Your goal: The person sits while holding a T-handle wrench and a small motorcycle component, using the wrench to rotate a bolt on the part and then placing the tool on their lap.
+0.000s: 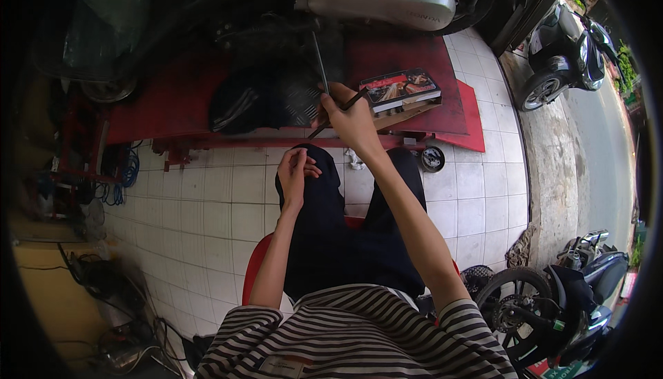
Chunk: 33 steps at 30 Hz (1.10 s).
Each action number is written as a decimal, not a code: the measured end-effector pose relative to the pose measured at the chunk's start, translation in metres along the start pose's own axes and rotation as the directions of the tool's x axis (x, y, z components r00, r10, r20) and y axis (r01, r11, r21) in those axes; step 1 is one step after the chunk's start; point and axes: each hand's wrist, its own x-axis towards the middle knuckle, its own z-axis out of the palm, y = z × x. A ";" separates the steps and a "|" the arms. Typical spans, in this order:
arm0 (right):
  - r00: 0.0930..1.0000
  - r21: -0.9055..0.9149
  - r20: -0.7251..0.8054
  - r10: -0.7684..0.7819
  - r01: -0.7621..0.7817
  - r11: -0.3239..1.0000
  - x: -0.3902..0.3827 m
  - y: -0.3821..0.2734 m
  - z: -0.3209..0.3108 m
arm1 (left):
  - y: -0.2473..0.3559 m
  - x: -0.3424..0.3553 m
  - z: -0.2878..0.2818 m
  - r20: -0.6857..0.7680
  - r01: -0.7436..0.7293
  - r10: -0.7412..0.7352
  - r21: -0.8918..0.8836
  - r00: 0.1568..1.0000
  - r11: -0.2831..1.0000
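Note:
My right hand point(352, 118) is closed around the dark crossbar of a T-handle wrench point(320, 60). Its slim metal shaft runs up and away from my fist to the underside of a motorcycle point(380, 5), where the tip is lost in shadow. Loosely bent and holding nothing, my left hand point(295, 172) lies on my left knee with its fingers a little apart. Just beyond my hands a dark cloth or garment point(248, 103) lies on the red lift platform point(394, 51). A printed box point(402, 90) sits beside my right hand.
A small round black dish point(433, 159) stands on the white tiled floor point(221, 220), right of my knees. Blue hose point(130, 168) coils at the left. Parked motorbikes stand at the right, one near point(552, 303) and one far point(563, 54). I sit on a red stool point(257, 268).

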 end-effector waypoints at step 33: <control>0.937 -0.819 0.011 -0.350 0.209 0.534 -0.002 -0.033 0.024 | 0.162 0.103 0.069 0.300 0.068 -0.048 -0.058 0.953 0.996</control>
